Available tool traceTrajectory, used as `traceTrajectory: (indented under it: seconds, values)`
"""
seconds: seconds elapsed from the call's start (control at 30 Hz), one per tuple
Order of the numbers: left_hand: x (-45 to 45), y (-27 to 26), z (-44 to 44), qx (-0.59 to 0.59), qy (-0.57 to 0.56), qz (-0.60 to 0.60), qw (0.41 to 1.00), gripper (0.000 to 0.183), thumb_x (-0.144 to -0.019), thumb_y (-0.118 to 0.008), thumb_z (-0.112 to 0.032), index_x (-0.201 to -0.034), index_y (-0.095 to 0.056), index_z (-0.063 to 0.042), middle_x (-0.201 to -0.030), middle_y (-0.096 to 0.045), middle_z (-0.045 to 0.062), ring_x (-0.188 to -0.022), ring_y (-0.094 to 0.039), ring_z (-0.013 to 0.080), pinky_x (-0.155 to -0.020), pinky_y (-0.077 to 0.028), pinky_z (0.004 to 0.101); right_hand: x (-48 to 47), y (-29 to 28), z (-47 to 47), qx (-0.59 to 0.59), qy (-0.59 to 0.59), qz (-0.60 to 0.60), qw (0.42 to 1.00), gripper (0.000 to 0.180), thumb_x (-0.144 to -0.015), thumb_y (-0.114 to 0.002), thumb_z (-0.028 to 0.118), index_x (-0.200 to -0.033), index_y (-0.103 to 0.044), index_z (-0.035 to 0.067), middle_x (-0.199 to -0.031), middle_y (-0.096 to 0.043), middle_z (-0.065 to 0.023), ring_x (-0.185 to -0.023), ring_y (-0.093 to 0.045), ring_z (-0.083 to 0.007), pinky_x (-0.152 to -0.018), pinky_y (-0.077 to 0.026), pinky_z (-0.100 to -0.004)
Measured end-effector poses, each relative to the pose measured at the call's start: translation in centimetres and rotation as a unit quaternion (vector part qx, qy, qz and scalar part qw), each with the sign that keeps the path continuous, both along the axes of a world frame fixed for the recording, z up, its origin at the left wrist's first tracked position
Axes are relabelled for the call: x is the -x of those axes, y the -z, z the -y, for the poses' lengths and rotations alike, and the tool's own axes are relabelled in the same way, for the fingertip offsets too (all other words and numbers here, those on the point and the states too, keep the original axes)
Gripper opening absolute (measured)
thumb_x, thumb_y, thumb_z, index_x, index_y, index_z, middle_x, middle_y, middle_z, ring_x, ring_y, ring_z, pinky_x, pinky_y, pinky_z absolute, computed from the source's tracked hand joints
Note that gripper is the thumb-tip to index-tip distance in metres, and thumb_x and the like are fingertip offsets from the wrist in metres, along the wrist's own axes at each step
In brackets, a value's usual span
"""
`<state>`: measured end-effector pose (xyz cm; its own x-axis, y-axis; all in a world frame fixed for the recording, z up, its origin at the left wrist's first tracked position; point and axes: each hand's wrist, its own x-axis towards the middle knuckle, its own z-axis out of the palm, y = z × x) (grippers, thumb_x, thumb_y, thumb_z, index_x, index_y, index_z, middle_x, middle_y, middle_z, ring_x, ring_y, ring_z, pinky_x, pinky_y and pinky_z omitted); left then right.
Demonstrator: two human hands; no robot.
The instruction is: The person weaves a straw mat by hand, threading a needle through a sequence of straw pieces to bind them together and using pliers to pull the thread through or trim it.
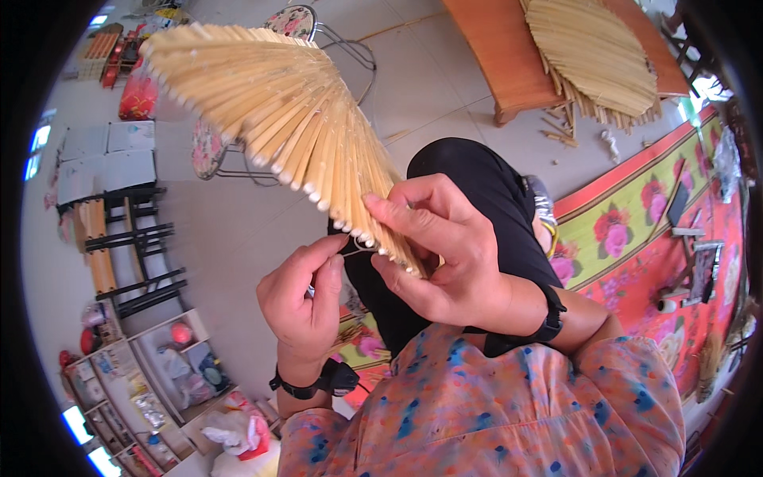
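Observation:
A curved panel of pale, split plant stalks (286, 113) stitched side by side fans out in front of me. Its cut white ends run along the lower edge, and short stitches of thread show across it. My right hand (453, 256) grips the panel's near end, thumb on top and fingers beneath. Just left of that edge, my left hand (304, 295) pinches a thin thread (357, 251) between thumb and forefinger. The thread loops close to the stalk ends; whether a needle is on it cannot be seen. The panel hangs above my black-trousered knee (459, 161).
A wooden table (495, 53) at the upper right bears an oval stalk mat (590, 56). Stalk scraps (560, 130) lie on the tiled floor below it. Floral stools (292, 21) stand beyond the panel. Shelving (191, 322) is at left, a flowered floor mat (614, 238) at right.

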<state>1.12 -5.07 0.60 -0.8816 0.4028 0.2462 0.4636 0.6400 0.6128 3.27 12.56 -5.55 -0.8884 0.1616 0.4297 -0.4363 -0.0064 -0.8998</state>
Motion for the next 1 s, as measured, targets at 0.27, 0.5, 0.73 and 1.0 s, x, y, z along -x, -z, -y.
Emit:
traceTrajectory:
  seconds: [0.27,0.5,0.73,1.0]
  values:
    - [-0.7,0.8,-0.4,-0.017,-0.045,-0.029,0.998,0.012,-0.084,-0.063,0.004,-0.096,-0.065,0.005,-0.071,-0.063,0.01,-0.057,-0.055,0.0128,-0.053,-0.042,0.024,-0.1,0.3,-0.5,0.056,-0.029,0.014,0.998,0.058,-0.065,-0.072,-0.006,-0.122,-0.064,0.0,-0.103,-0.056,-0.0123,-0.081,-0.058,-0.0182,-0.068,-0.048,-0.0255]
    - [-0.6,1.2,-0.8,-0.049,-0.054,-0.02,0.997,0.011,-0.085,-0.062,0.004,-0.095,-0.065,0.005,-0.072,-0.063,0.009,-0.059,-0.055,0.012,-0.053,-0.042,0.0234,0.2,0.7,-0.6,0.06,-0.027,0.002,0.998,0.056,-0.067,-0.069,-0.004,-0.122,-0.063,0.0,-0.104,-0.056,-0.0127,-0.075,-0.06,-0.0202,-0.063,-0.05,-0.0276]
    - [-0.7,1.4,-0.8,-0.056,-0.059,-0.028,0.996,0.012,-0.085,-0.061,0.005,-0.097,-0.065,0.005,-0.073,-0.064,0.009,-0.059,-0.055,0.0116,-0.054,-0.042,0.0233,0.2,0.2,-0.6,0.067,-0.028,0.004,0.997,0.056,-0.065,-0.072,-0.008,-0.121,-0.064,-0.003,-0.103,-0.057,-0.0129,-0.079,-0.059,-0.0184,-0.067,-0.049,-0.0262]
    - [-0.9,1.4,-0.9,-0.061,-0.073,-0.027,0.995,0.012,-0.086,-0.062,0.004,-0.097,-0.066,0.004,-0.072,-0.064,0.008,-0.059,-0.056,0.0103,-0.054,-0.043,0.0236,0.2,0.6,0.0,0.048,-0.021,-0.025,0.998,0.059,-0.067,-0.071,-0.003,-0.125,-0.06,0.0,-0.107,-0.057,-0.0132,-0.075,-0.063,-0.0246,-0.062,-0.053,-0.0304]
